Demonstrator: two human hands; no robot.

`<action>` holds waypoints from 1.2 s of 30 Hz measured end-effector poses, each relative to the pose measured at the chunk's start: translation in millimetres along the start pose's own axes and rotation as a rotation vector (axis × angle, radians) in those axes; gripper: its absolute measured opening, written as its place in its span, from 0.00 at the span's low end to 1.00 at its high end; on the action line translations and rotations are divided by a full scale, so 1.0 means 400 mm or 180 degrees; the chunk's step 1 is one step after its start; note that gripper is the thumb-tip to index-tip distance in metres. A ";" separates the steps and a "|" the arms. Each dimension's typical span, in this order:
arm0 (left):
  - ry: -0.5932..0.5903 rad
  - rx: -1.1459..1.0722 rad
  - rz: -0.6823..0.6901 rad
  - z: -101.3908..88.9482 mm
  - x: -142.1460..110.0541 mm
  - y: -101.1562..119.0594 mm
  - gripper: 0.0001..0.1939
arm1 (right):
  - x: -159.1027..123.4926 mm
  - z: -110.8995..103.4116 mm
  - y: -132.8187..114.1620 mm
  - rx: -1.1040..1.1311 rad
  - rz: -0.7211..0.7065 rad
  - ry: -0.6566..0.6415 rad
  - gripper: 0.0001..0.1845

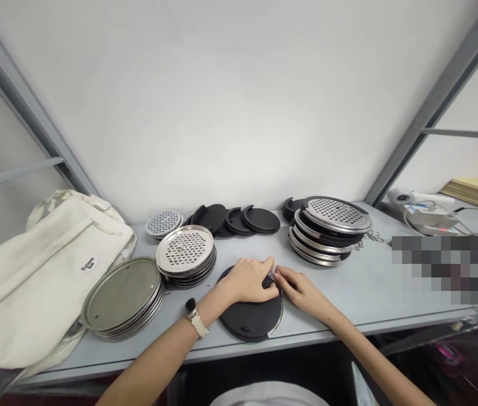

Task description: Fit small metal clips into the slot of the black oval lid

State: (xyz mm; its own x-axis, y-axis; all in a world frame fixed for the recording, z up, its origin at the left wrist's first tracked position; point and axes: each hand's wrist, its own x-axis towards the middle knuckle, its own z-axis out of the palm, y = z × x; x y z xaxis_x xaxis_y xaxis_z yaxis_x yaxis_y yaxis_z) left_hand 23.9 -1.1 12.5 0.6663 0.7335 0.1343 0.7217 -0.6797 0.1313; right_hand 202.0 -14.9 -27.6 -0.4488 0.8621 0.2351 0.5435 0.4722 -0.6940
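Observation:
A black round disc lies flat on the table near its front edge, with a thin metal rim showing along its right side. My left hand, a watch on its wrist, is on top of the disc, its fingers closed at a black tab on the disc's upper right edge. From the right, my right hand meets it there, thumb and forefinger pinching a small shiny metal piece against the tab. The piece's exact shape is mostly hidden by the fingers.
Stacked metal grater discs and greenish metal plates stand left, beside a cream bag. Black discs lie along the wall. Right are a tall stack of perforated discs, small wire pieces and a white device.

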 end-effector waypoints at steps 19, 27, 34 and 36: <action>-0.0100 -0.0087 0.0157 -0.006 0.001 -0.010 0.09 | -0.002 0.001 -0.002 0.0219 0.0083 0.0074 0.19; -0.0183 -0.0209 0.0134 -0.005 0.003 -0.015 0.11 | -0.002 0.001 -0.002 0.0105 0.0077 0.0094 0.21; -0.0198 -0.0560 0.0068 0.000 0.004 -0.025 0.11 | -0.003 0.005 0.002 0.0108 0.0089 0.0089 0.20; -0.0199 -0.0694 0.0067 0.001 0.005 -0.029 0.11 | -0.003 0.004 0.002 0.0134 0.0106 0.0099 0.20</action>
State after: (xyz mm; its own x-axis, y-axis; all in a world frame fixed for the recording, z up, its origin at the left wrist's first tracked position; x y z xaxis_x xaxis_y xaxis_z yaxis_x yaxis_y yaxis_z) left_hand 16.9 8.4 10.7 0.6960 0.7137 0.0790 0.6544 -0.6757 0.3393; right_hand 201.7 -15.9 -29.7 -0.4083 0.8828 0.2321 0.5270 0.4356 -0.7297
